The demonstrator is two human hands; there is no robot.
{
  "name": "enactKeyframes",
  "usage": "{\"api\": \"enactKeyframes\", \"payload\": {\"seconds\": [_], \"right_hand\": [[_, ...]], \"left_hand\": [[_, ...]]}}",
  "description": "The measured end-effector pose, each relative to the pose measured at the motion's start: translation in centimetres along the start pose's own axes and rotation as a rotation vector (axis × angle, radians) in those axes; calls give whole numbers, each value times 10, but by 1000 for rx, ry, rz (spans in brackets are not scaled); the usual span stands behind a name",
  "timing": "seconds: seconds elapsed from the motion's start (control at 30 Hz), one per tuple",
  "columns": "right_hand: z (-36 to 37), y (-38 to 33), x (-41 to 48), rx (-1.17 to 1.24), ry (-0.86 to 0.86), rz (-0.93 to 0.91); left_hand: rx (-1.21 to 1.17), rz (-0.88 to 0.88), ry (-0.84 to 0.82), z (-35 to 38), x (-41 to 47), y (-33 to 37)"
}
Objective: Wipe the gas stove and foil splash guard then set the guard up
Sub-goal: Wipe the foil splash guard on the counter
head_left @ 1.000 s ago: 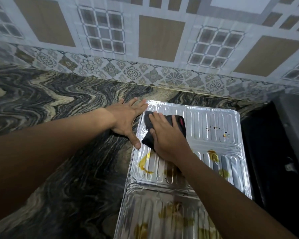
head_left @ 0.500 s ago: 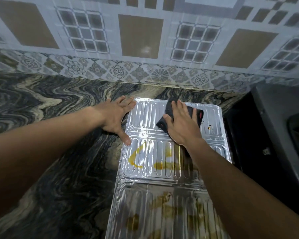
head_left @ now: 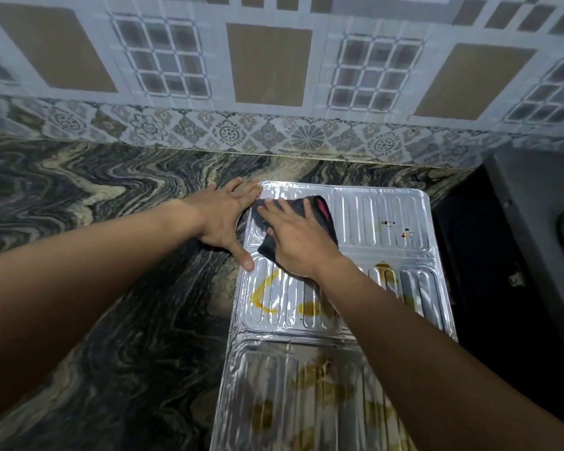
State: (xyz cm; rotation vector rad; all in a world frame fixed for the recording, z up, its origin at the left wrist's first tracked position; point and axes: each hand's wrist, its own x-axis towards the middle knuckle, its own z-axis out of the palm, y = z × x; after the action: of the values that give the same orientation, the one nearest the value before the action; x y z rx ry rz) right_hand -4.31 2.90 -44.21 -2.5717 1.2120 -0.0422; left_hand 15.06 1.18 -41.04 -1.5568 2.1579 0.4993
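The foil splash guard (head_left: 381,216) lies flat on the marbled counter, its ribbed panels marked with yellow-brown grease smears. My right hand (head_left: 302,244) presses a dark cloth (head_left: 321,216) with a red patch onto the guard's far left panel. My left hand (head_left: 227,219) lies flat with fingers spread on the guard's far left edge and the counter beside it, thumb resting on the foil. The gas stove (head_left: 531,222) is a dark body at the right, only partly in view.
The swirled black and cream counter (head_left: 111,222) stretches left of the guard. A patterned tiled wall (head_left: 267,63) rises right behind it. The dark gap and stove body close off the right side.
My right hand has slid the cloth from the guard's far middle back to its far left corner, close to my left hand. My left hand has stayed holding the edge.
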Motion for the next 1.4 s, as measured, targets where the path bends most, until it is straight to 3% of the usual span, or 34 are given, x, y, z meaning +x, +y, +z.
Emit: {"api": "enactKeyframes", "payload": {"seconds": [0.17,0.53,0.73,1.17,1.4], "right_hand": [[2,10,-10,19,7,-37],[-19,93,-47,42,128,526],[-16,98,-79,81,154,791],[12,34,-163,128,132,726],[16,35,-163,111,149,733]], "left_hand": [[-12,6,-8,-2,0,-1],[16,3,-30,-5,-3,3],[24,2,-40,-8,-6,7],[14,-4,-35,-12,-14,14],[-23,89,109,11,-47,18]]}}
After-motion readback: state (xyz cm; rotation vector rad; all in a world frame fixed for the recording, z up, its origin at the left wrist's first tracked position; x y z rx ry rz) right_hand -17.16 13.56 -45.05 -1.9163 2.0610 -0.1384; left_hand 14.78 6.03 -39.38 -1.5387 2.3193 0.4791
